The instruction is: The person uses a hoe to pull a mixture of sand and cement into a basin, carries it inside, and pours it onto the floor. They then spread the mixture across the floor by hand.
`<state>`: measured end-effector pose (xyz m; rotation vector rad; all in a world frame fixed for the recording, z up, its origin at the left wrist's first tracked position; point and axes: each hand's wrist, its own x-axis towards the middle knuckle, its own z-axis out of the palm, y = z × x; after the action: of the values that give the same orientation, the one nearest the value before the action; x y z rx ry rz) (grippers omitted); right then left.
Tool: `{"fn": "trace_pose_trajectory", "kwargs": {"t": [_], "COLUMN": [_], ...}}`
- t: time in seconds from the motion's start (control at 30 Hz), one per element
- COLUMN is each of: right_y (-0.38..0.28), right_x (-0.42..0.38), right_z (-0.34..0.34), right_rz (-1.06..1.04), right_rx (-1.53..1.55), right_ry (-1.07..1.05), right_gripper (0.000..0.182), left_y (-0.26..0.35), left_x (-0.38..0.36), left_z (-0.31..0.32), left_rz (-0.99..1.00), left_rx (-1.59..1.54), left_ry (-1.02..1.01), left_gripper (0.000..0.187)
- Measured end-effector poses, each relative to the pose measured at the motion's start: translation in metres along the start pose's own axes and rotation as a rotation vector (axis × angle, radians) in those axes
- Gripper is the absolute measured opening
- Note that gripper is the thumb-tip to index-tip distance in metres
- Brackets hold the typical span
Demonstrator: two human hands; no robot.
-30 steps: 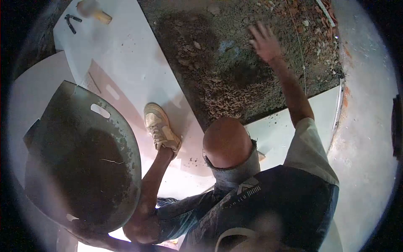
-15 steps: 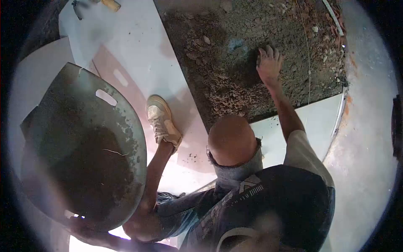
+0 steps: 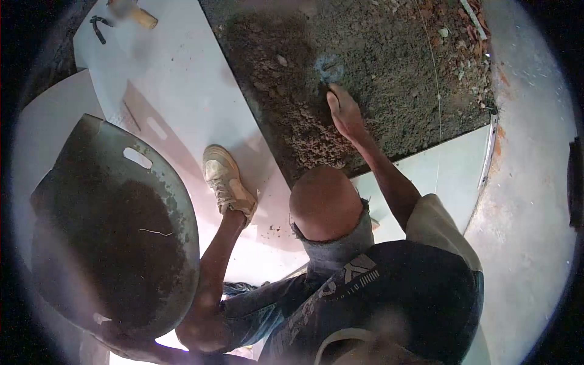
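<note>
My right hand (image 3: pixel 344 112) is low over the dark soil (image 3: pixel 383 91), its fingers curled together beside a bluish patch (image 3: pixel 329 68); what they hold, if anything, is hidden. At the lower left, my left hand (image 3: pixel 118 340) grips the bottom rim of a large grey basin (image 3: pixel 176 213), near its lower handle slot. Dark, wet-looking material and a thin pale strand (image 3: pixel 156 232) lie inside the basin. The left fingers are dim and partly hidden.
White tiles (image 3: pixel 176 55) border the soil. A thin string (image 3: pixel 437 85) runs across it. A dark tool (image 3: pixel 98 29) and a wooden-looking handle (image 3: pixel 145 19) lie at the upper left. My shoe (image 3: pixel 224 176) rests on the tile; a pale wall (image 3: pixel 529 152) stands right.
My right hand has moved left and slightly down in view over the soil, and its spread fingers have curled together. The view has shifted a little; my left hand stays at the basin's rim.
</note>
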<state>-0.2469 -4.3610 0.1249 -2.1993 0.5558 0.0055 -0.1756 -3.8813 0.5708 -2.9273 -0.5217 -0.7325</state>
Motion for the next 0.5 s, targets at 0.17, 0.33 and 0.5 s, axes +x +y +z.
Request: {"fn": "trace_pose_trajectory", "kwargs": {"t": [0.17,0.33,0.5], "right_y": [-0.006,-0.065,-0.023], "right_x": [0.028,0.019,0.123], "right_z": [0.078,0.026,0.007], "right_rz": [0.059,0.159,0.306], "right_rx": [-0.051,0.144,-0.042], "right_ry": [-0.255,-0.085,0.008], "right_gripper": [0.050,0.056,0.065], "left_y": [-0.008,-0.059,-0.010], "left_x": [0.002,0.005,-0.003], "left_z": [-0.005,-0.009,-0.005], "left_rz": [0.040,0.042,0.056], "left_rx": [0.007,0.000,0.042], "left_ry": [0.019,0.057,0.066], "left_gripper": [0.051,0.050,0.050]}}
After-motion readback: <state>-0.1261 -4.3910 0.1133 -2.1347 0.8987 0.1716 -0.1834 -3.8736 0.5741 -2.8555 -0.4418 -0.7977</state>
